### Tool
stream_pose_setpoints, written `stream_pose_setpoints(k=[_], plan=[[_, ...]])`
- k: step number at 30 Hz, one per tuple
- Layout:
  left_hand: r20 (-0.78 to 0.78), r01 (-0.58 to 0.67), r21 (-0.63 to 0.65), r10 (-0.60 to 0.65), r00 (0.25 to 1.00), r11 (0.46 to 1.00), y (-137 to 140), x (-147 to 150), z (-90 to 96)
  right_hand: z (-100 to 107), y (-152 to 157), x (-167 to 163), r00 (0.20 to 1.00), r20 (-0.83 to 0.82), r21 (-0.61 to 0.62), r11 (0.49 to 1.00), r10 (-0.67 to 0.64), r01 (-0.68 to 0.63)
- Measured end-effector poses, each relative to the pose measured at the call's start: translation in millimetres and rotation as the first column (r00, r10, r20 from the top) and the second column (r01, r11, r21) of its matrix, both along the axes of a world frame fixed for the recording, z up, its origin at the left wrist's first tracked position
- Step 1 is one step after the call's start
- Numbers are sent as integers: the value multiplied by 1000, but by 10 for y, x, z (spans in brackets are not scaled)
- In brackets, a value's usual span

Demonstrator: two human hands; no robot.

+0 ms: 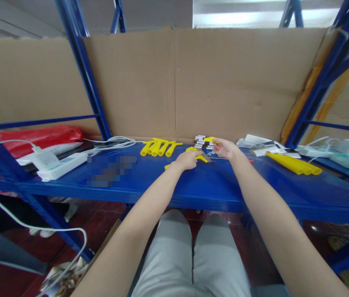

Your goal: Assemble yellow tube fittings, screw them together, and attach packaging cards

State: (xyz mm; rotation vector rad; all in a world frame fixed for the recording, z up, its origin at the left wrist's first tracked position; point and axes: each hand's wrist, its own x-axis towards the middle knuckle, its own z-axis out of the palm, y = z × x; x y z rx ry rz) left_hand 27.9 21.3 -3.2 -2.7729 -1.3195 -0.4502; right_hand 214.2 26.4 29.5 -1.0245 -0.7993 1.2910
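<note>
My left hand [188, 160] is closed around a yellow handle [204, 158] lying low over the blue shelf. One end of it shows left of my hand, and a small grey, blade-like part shows at the other side. My right hand [225, 148] is raised a little farther back, fingers pinched on a small yellow piece [211, 139] of unclear shape. Beside it lies a stack of black-and-white strips [203, 142], with some small metal bits in front. Several yellow T-shaped handles [159, 147] stand in a row to the left of my hands.
Several yellow tubes [293, 163] lie at the right, near white packets [262, 145]. At the left are a white power strip [64, 166], coiled white cable [121, 142] and a red bag [41, 138]. A cardboard wall [224, 82] and blue posts [83, 68] bound the blue shelf [149, 181].
</note>
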Motion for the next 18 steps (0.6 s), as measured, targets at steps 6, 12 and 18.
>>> stream_pose_setpoints(k=[6,12,18], plan=[[6,3,4,-3,1000,1000,9,1,-6,-2,-36,-43,996,53,-39,996,-78,80],[-5,8,11,-8,1000,1000,9,2,-6,-24,6,-52,998,37,-31,998,-47,49],[-5,8,11,-8,1000,1000,1,0,-8,-66,40,-46,990,140,-20,1000,22,-20]])
